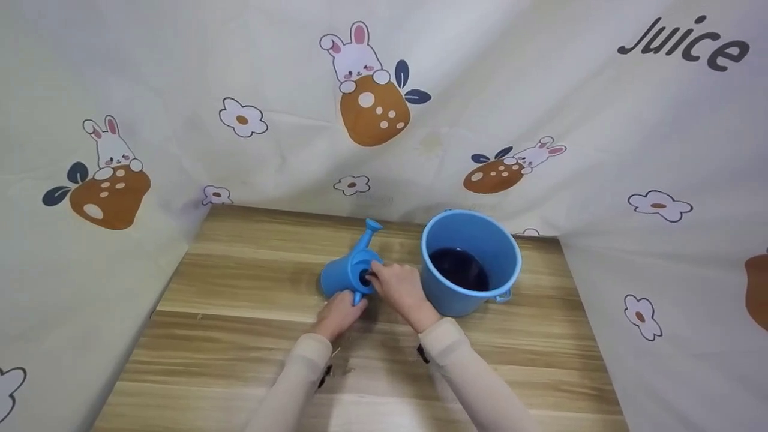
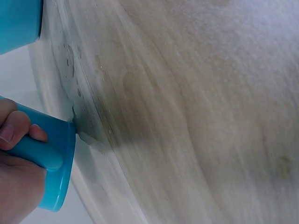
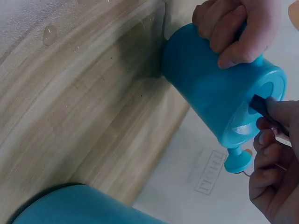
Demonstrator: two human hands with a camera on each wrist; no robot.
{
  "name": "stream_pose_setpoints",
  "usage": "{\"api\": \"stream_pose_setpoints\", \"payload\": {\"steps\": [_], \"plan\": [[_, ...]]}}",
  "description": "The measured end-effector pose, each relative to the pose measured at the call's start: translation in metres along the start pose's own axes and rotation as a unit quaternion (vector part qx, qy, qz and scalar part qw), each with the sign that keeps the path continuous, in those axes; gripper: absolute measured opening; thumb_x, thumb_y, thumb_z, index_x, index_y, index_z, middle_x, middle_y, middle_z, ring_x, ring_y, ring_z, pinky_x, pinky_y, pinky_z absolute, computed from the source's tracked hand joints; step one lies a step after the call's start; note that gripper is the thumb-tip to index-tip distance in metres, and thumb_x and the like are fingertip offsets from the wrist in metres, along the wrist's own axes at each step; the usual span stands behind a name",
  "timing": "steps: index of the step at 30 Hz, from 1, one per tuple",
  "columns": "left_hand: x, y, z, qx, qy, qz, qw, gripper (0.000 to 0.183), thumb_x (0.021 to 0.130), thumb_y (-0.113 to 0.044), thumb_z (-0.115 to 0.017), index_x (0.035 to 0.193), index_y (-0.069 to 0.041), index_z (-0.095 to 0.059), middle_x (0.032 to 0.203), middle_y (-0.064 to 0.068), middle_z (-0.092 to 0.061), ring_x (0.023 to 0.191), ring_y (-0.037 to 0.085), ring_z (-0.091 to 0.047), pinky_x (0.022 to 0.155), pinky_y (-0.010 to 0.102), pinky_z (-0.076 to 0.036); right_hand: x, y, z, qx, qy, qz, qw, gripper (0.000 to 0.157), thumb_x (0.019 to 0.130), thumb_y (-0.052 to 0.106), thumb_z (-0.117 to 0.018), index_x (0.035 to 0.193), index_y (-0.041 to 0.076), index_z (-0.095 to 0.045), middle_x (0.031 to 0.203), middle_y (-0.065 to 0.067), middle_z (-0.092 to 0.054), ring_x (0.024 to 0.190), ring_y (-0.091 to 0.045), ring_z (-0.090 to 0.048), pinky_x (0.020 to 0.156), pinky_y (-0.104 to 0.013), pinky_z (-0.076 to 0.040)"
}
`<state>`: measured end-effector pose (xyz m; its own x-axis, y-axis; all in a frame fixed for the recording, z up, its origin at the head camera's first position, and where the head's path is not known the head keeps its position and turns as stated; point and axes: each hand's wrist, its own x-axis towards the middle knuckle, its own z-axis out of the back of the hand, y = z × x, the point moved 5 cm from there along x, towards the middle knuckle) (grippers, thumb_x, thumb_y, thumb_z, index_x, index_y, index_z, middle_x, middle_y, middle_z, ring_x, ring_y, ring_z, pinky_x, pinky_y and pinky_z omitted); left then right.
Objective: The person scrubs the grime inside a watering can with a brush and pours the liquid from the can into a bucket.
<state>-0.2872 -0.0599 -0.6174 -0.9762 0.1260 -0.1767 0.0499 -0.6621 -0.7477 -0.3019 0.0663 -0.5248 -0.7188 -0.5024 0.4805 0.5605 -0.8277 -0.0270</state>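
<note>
A blue watering can [image 1: 337, 277] is tilted on the wooden table, its mouth leaning to the right. My left hand [image 1: 341, 313] grips its handle [image 2: 39, 154], with the fingers curled round it. At the mouth, my right hand [image 1: 399, 291] pinches a thin dark strip [image 3: 268, 114] between thumb and finger. One end of the strip stands at the can's opening; what it is cannot be made out. To the right of the can is a blue bucket [image 1: 438, 294], with dark liquid [image 1: 459, 270] in its lower part.
Wet drops [image 2: 70, 60] lie on the table [image 1: 240, 348]. The bucket's handle joint [image 1: 504, 296] sticks out at its front right. A cloth [image 1: 270, 162] printed with rabbits and flowers hangs round the table's back and sides.
</note>
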Motion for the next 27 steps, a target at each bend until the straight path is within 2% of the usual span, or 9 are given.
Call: {"api": "stream_pose_setpoints", "payload": {"steps": [6, 11, 18, 27], "plan": [[0.000, 0.003, -0.002, 0.007, 0.003, 0.019, 0.9998, 0.036, 0.093, -0.031, -0.054, 0.064, -0.020, -0.036, 0.059, -0.007, -0.035, 0.055, 0.012, -0.039, 0.052, 0.028, -0.033, -0.001, -0.003, -0.006, 0.001, 0.007, -0.005, 1.000, 0.023, 0.093, 0.038, -0.066, 0.084, 0.016, -0.063, 0.058, -0.003, -0.057, 0.049, -0.023, -0.058, 0.045, -0.037, -0.044], [0.000, 0.004, -0.002, 0.005, 0.000, 0.024, 0.9997, 0.036, 0.092, -0.032, -0.055, 0.064, -0.021, -0.037, 0.059, -0.007, -0.036, 0.054, 0.012, -0.040, 0.052, 0.028, -0.033, -0.002, -0.005, -0.008, 0.007, -0.011, -0.001, 1.000, 0.024, 0.094, 0.036, -0.066, 0.083, 0.016, -0.062, 0.055, -0.003, -0.054, 0.047, -0.021, -0.055, 0.044, -0.036, -0.043], [0.001, -0.001, 0.000, 0.025, -0.042, -0.028, 0.9984, 0.039, 0.090, -0.026, -0.056, 0.060, -0.020, -0.031, 0.058, -0.008, -0.030, 0.053, 0.011, -0.034, 0.050, 0.026, -0.027, -0.006, -0.005, 0.000, -0.029, -0.057, 0.014, 0.998, 0.026, 0.092, 0.038, -0.068, 0.080, 0.016, -0.059, 0.053, -0.003, -0.052, 0.046, -0.023, -0.055, 0.043, -0.037, -0.043], [0.001, -0.001, 0.001, 0.017, -0.035, -0.019, 0.9991, 0.038, 0.091, -0.026, -0.055, 0.061, -0.021, -0.032, 0.057, -0.008, -0.031, 0.052, 0.010, -0.035, 0.049, 0.026, -0.028, -0.011, -0.005, 0.011, -0.013, -0.077, 0.022, 0.997, 0.027, 0.088, 0.033, -0.072, 0.073, 0.015, -0.059, 0.050, -0.001, -0.047, 0.043, -0.017, -0.048, 0.042, -0.032, -0.039]]}}
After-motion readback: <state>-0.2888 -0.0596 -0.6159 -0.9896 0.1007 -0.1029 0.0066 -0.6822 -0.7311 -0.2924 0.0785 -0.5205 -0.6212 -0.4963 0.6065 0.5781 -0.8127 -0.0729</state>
